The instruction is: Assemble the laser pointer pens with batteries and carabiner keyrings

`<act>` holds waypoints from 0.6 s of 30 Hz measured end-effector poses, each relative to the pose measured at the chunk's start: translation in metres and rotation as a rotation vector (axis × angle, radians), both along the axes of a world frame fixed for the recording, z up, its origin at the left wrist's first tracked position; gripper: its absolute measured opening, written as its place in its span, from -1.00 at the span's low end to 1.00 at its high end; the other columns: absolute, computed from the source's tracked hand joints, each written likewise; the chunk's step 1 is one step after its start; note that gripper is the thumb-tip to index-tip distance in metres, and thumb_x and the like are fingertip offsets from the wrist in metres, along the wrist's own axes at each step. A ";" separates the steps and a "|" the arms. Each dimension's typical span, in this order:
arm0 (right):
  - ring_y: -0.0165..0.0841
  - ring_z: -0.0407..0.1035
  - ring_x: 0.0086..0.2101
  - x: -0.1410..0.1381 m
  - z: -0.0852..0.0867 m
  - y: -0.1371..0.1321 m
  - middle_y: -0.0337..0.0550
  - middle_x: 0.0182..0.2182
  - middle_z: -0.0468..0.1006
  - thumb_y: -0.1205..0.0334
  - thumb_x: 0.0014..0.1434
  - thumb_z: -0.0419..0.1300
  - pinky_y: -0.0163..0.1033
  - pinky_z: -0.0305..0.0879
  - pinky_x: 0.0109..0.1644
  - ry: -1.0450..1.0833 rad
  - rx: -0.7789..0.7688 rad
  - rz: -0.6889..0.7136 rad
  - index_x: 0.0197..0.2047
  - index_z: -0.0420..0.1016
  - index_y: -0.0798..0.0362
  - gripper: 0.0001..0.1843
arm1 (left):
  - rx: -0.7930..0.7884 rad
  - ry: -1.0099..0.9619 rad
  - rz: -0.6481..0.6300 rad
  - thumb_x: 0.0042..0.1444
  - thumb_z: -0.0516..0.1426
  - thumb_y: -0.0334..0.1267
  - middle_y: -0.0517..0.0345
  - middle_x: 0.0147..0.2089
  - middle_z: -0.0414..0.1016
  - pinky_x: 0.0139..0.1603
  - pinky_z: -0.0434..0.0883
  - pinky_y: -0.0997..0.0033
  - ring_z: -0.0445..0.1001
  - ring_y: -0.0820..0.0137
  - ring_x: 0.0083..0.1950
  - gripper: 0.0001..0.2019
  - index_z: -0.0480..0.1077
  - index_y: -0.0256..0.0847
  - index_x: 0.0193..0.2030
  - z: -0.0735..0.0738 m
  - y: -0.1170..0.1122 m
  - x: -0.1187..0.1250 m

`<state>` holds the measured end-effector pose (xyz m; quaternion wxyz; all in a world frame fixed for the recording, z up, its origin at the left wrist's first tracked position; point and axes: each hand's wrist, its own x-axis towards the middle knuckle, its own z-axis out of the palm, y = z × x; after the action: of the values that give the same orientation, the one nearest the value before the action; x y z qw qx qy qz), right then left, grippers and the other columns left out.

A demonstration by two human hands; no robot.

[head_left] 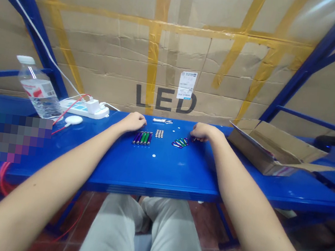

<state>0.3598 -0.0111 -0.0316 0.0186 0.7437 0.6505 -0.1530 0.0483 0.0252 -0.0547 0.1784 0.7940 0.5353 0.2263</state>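
My left hand (133, 122) rests on the blue table with its fingers curled, just behind a row of several small purple and green metal tubes (142, 138). Nothing shows in its fingers. To the right of the tubes, several small silver button-like pieces (159, 133) stand in a tidy grid. My right hand (202, 132) is closed beside a group of purple, green and blue carabiners (180, 143). A small dark piece shows by its fingertips, too small to name. Between and behind both hands lies a shiny silver item (162, 120), its kind unclear.
An open cardboard box (267, 149) stands at the right. On the left are a water bottle (41, 90), a white power strip (85, 107), a white round puck (73, 120) and red cables. A taped cardboard wall (111, 60) closes off the back.
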 end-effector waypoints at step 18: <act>-0.38 0.37 -0.54 0.001 -0.002 -0.001 -0.17 -0.54 0.49 0.48 0.02 0.22 -0.28 0.37 -0.41 0.010 -0.074 0.133 -0.28 0.56 0.15 -0.82 | 0.027 0.054 0.052 0.08 0.05 -0.24 0.03 -0.28 0.63 -0.20 0.33 0.40 0.49 0.30 -0.25 -0.76 0.55 -0.21 -0.36 -0.003 0.005 -0.006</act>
<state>0.3609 -0.0118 -0.0331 0.0530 0.6968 0.6926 -0.1791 0.0422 0.0304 -0.0580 0.1472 0.7879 0.5574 0.2165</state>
